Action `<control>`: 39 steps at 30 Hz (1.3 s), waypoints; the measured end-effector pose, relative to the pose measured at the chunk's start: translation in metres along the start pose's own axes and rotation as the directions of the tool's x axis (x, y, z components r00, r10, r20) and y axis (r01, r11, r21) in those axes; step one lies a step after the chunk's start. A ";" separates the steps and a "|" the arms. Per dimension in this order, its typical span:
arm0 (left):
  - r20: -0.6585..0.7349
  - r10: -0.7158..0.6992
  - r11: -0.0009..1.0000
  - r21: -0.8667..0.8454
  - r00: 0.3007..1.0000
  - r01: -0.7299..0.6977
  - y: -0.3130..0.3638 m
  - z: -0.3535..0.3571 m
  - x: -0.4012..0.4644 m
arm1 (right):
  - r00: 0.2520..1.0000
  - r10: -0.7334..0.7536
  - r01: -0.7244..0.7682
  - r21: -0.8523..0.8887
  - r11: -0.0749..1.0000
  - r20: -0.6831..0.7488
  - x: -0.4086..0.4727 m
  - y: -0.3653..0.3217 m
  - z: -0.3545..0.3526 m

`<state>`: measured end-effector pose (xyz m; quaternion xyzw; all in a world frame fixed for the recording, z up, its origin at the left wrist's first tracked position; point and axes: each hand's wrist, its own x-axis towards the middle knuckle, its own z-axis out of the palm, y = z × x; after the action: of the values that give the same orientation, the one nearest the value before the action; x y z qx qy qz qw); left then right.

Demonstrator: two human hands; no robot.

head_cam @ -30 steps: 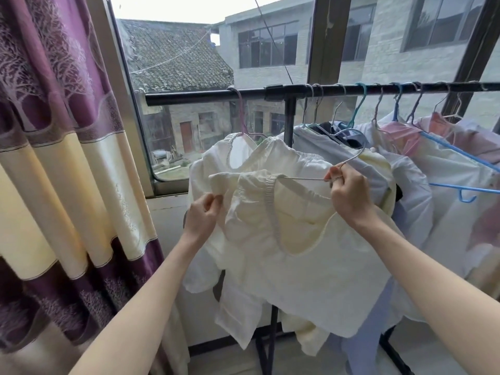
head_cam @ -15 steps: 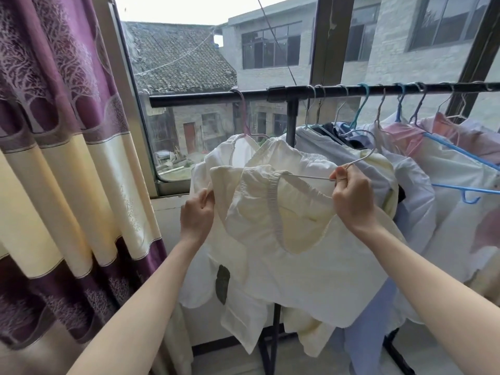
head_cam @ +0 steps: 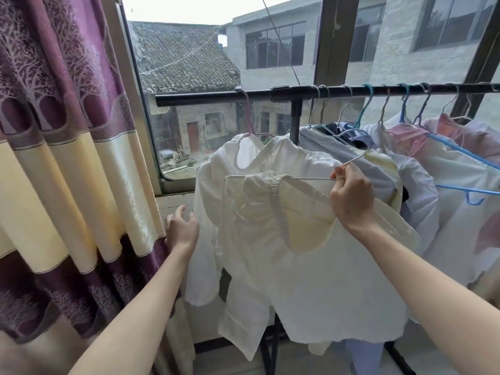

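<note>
A cream top (head_cam: 297,253) is held up in front of the rail on a thin wire hanger (head_cam: 308,179), which is threaded through its gathered neckline. The wire is pinched by the right hand (head_cam: 351,197), the grip clenched on it near the hook end, so that the cloth hangs free and can be lifted as one piece. The left hand (head_cam: 182,228) is released, fingers spread, just beside the hanging cloth; whether anything is touched cannot be told. It seems placed to steady or smooth that side.

Just behind, a white shirt (head_cam: 211,185) is hung on a pink hanger (head_cam: 247,117) from the black rail (head_cam: 216,97), and more clothes are crowded along to the right. A gap beside the pink hanger is judged the likely spot for the hook. Farther off, a purple and cream curtain (head_cam: 67,158) is drawn aside at the window.
</note>
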<state>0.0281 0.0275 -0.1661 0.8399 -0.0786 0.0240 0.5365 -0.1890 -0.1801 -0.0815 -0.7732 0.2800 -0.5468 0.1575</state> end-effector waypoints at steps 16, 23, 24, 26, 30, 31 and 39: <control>0.180 0.842 0.510 0.037 0.508 -0.859 0.077 0.028 -0.057 | 0.972 -0.179 0.175 0.042 0.984 0.155 -0.016 -0.012 0.010; 0.065 0.719 0.694 -0.014 0.692 -0.720 0.093 0.015 -0.054 | 0.944 -0.176 0.197 -0.048 0.979 0.280 -0.026 0.000 0.005; 0.062 0.738 0.674 -0.014 0.672 -0.739 0.095 0.011 -0.054 | 0.944 -0.170 0.190 -0.046 0.981 0.282 -0.028 0.001 0.005; 0.155 0.764 0.643 -0.116 0.626 -0.757 0.096 0.006 -0.057 | 0.957 -0.133 0.148 -0.038 0.988 0.256 -0.027 0.004 0.007; 0.241 0.744 0.667 -0.223 0.623 -0.711 0.089 -0.001 -0.055 | 0.969 -0.119 0.122 0.000 0.993 0.215 -0.020 0.009 0.008; 0.241 0.747 0.662 -0.181 0.620 -0.727 0.085 -0.003 -0.050 | 0.970 -0.122 0.120 0.022 0.992 0.210 -0.019 0.009 0.008; 0.396 0.747 0.573 0.021 0.533 -0.819 0.061 -0.001 -0.042 | 0.976 -0.105 0.078 0.141 0.987 0.193 -0.021 0.001 0.011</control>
<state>-0.0232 0.0075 -0.1165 0.7542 -0.5378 0.1240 0.3557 -0.1841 -0.1685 -0.1019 -0.8241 0.1897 -0.4904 0.2106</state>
